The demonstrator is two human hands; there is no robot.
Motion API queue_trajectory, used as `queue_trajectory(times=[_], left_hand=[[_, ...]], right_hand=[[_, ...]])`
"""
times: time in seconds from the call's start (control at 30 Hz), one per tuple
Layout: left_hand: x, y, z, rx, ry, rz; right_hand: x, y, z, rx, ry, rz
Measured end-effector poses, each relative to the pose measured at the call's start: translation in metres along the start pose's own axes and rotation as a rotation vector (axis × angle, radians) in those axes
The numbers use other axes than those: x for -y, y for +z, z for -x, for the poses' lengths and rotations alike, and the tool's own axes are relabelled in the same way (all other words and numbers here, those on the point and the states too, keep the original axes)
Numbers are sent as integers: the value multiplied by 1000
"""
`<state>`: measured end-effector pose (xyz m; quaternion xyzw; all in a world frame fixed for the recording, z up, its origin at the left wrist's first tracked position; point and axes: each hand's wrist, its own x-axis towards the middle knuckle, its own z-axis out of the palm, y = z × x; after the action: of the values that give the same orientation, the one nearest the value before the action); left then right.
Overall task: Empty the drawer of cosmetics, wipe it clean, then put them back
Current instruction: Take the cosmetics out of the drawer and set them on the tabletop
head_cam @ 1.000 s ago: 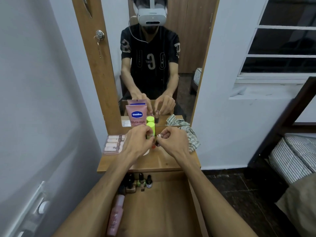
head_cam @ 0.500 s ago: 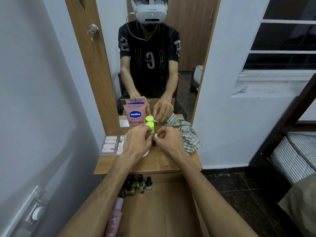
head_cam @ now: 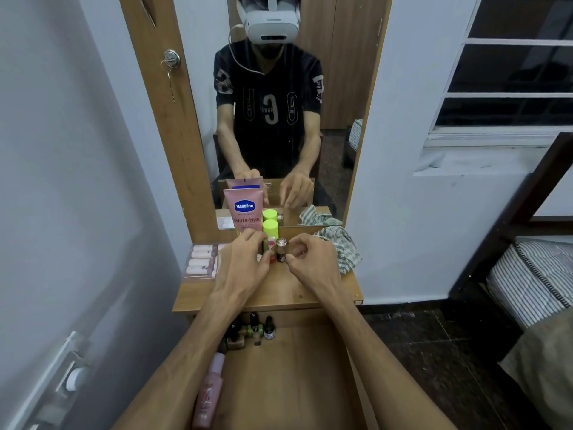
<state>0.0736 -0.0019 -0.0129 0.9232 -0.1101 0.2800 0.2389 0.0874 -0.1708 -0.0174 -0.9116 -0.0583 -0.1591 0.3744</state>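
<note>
Reaching over the wooden dressing-table shelf (head_cam: 279, 290), the left hand (head_cam: 245, 262) is held with its fingers curled beside a small red-capped bottle (head_cam: 272, 249); whether it is actually gripped cannot be told from the head view. Just to the right of that hand a small brown bottle with a round silvery cap (head_cam: 281, 250) is seen standing upright, and the right hand (head_cam: 313, 259) is held just beside it, its fingers loosely curled and nothing visibly pinched. Behind the left hand's fingertips a yellow-green cylindrical cap (head_cam: 270, 228) and a pink Vaseline tube (head_cam: 245, 212) are stood against the mirror (head_cam: 279, 119). Left of that hand a clear pack of pale pink tubes (head_cam: 201, 262) is laid, and right of the right hand a striped green-and-white cloth (head_cam: 341, 246) is bunched. Below both wrists the open wooden drawer (head_cam: 294, 383) is seen, with small dark nail-polish bottles (head_cam: 254, 330) at its far edge and a pink spray bottle (head_cam: 210, 389) lying along its left side.
</note>
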Motion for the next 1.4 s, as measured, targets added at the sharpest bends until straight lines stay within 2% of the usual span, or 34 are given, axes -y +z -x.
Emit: queue_trajectory(times=[0.13, 0.27, 0.4, 0.63, 0.97, 1.2, 1.4], left_hand=[[-1, -6, 29, -110, -33, 18], [4, -6, 74, -123, -59, 68], [14, -4, 118, -38, -139, 54], [31, -1, 155, 115, -323, -113], [35, 5, 154, 185, -373, -177], [33, 7, 156, 175, -337, -158], [23, -4, 152, 100, -295, -29]], right_hand=[[4, -1, 32, 32, -51, -28], [2, 9, 71, 146, -31, -26], [-4, 24, 104, 273, 39, -1], [-1, 54, 127, 334, 60, 146], [4, 83, 122, 333, 66, 300], [3, 83, 120, 309, 76, 255], [3, 55, 122, 228, 113, 119]])
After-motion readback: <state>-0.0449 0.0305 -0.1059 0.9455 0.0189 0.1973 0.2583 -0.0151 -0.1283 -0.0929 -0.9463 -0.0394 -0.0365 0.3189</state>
